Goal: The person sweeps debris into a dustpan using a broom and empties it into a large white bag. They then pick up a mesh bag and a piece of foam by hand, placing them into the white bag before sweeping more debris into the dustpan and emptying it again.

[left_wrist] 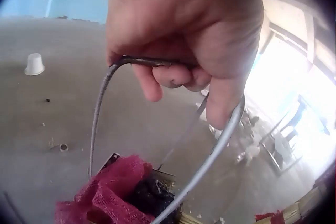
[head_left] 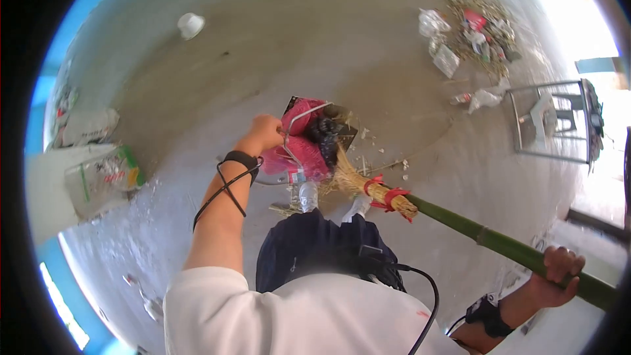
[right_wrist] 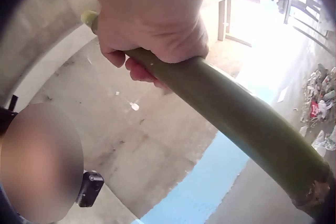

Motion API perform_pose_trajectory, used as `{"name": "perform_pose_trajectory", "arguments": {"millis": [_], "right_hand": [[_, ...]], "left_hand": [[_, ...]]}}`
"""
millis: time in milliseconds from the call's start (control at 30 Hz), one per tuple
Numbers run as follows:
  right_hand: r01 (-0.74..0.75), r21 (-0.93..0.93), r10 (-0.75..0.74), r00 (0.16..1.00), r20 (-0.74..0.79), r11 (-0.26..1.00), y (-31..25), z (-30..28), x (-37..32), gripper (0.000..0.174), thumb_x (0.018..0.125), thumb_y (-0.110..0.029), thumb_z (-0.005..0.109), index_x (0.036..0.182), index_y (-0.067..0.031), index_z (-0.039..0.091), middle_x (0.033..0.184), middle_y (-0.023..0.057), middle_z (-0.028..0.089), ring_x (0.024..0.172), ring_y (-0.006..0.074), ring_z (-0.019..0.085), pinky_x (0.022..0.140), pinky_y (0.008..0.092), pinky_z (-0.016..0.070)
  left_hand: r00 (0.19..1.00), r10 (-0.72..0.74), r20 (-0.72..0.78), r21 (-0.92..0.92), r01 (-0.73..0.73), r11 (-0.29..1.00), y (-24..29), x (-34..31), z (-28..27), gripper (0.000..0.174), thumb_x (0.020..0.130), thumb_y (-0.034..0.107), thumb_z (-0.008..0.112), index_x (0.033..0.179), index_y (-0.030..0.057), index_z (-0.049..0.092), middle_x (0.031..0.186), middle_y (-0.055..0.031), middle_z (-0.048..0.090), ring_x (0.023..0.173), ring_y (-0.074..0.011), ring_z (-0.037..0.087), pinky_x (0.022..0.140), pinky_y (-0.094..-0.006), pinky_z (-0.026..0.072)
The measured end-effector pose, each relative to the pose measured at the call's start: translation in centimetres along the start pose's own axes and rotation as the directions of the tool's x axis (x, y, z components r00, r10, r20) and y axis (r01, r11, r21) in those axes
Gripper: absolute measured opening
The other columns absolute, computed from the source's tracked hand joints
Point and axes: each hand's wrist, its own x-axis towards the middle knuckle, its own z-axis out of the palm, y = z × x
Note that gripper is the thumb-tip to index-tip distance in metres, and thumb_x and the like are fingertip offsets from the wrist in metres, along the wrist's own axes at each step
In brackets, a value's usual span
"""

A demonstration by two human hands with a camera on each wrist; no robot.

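Observation:
My left hand (head_left: 265,133) grips the wire handle (left_wrist: 152,62) of a dustpan holding pink mesh (left_wrist: 113,195) and a black plastic bag (head_left: 323,133). Fingers curl round the handle's top bar in the left wrist view. My right hand (head_left: 560,277) is wrapped round a thick green bamboo pole (right_wrist: 236,116), near its far end. At the pole's other end a straw broom head (head_left: 358,181), bound with red ties, reaches down beside the dustpan. Part of the dustpan is hidden under its load.
A litter pile (head_left: 483,33) lies at the upper right, with a metal-framed stool (head_left: 551,151) below it. A white cup (head_left: 191,25) is on the floor at the upper left. Plastic packaging (head_left: 108,177) lies at the left. Straw bits surround the dustpan, near the person's feet.

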Motion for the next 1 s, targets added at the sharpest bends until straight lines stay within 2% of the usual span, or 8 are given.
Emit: {"name": "perform_pose_trajectory", "arguments": {"millis": [133,333,433,500,567,733,800,1000], "right_hand": [[-0.033,0.096,0.023,0.995,0.102,0.995,-6.7,1.0,-0.7,0.023,0.069,-0.02,0.058,0.075,-0.0103,0.038,0.051,-0.003,0.035,0.049,0.0084,0.033,0.052,0.0245,0.0277],[0.008,0.261,-0.1,0.934,0.344,0.965,-16.6,0.2,-1.8,0.02,0.061,-0.015,0.058,0.07,-0.0113,0.041,0.049,-0.0049,0.039,0.046,0.0069,0.036,0.049,0.0208,0.0298],[-0.129,0.436,-0.206,0.74,0.64,0.891,-21.5,-2.0,-2.9,0.017,0.062,-0.017,0.056,0.071,-0.0111,0.042,0.05,-0.005,0.042,0.046,0.0059,0.038,0.052,0.0215,0.0306],[-0.425,0.714,-0.668,0.282,0.688,0.556,-20.5,4.3,-2.0,0.024,0.066,-0.023,0.058,0.083,-0.0108,0.047,0.075,0.0068,0.047,0.068,0.0184,0.044,0.065,0.0337,0.0345],[-0.581,0.742,-0.902,0.027,0.43,0.336,-21.1,10.3,-3.9,0.033,0.069,-0.027,0.06,0.095,-0.0091,0.05,0.094,0.0146,0.051,0.085,0.0272,0.048,0.074,0.0422,0.0368],[0.117,0.546,-0.489,0.623,0.61,0.829,-28.5,13.5,-16.9,0.019,0.058,-0.019,0.055,0.056,-0.0167,0.036,0.043,-0.0065,0.041,0.035,0.0036,0.036,0.041,0.0175,0.0283],[-0.351,0.652,-0.483,0.46,0.745,0.672,-26.1,14.9,-15.8,0.023,0.055,-0.018,0.056,0.059,-0.0169,0.034,0.038,-0.0085,0.035,0.031,0.0034,0.031,0.036,0.0158,0.0244],[-0.352,0.638,-0.571,0.285,0.77,0.685,-25.2,40.2,-34.8,0.022,0.062,-0.018,0.059,0.068,-0.0153,0.038,0.045,-0.0097,0.039,0.04,0.0025,0.035,0.046,0.0166,0.0272]], "left_hand": [[0.947,-0.291,-0.14,-0.187,0.263,0.946,-0.2,-13.6,-3.2,0.034,0.055,0.036,0.068,0.063,0.0046,0.058,0.063,-0.0131,0.057,0.06,-0.0284,0.055,0.056,-0.0351,0.0429],[0.666,-0.733,-0.134,-0.467,0.61,0.64,9.9,-36.2,-5.2,0.033,0.061,0.036,0.062,0.072,0.0046,0.061,0.065,-0.0139,0.058,0.063,-0.0264,0.057,0.059,-0.0342,0.043],[0.454,-0.88,-0.144,-0.661,0.617,0.426,13.9,-48.4,-3.3,0.036,0.062,0.038,0.061,0.071,0.0036,0.06,0.061,-0.0124,0.057,0.06,-0.0234,0.056,0.056,-0.0339,0.0411],[0.278,-0.95,-0.143,-0.797,0.536,0.277,14.0,-57.1,-2.1,0.037,0.063,0.039,0.06,0.07,0.0029,0.059,0.058,-0.0097,0.055,0.056,-0.0201,0.053,0.052,-0.033,0.0387],[0.147,-0.982,-0.122,-0.904,0.392,0.171,14.5,-63.8,0.4,0.036,0.064,0.038,0.06,0.069,0.0019,0.059,0.053,-0.0053,0.051,0.051,-0.0157,0.048,0.048,-0.0312,0.0353],[-0.127,-0.991,-0.041,-0.99,-0.126,0.057,14.4,-80.8,5.3,0.03,0.071,0.029,0.059,0.067,-0.0003,0.057,0.054,0.0038,0.041,0.053,-0.0073,0.035,0.045,-0.0266,0.0265],[-0.162,-0.986,0.035,-0.973,-0.231,0.004,12.6,-86.3,6.2,0.028,0.071,0.028,0.06,0.067,0.0005,0.057,0.057,0.004,0.043,0.054,-0.0072,0.035,0.046,-0.0259,0.027],[-0.319,-0.947,0.035,-0.933,-0.349,0.083,1.6,-98.9,10.9,0.025,0.071,0.025,0.06,0.071,0.0004,0.056,0.062,0.0038,0.045,0.056,-0.0069,0.037,0.048,-0.0238,0.0285]]}}
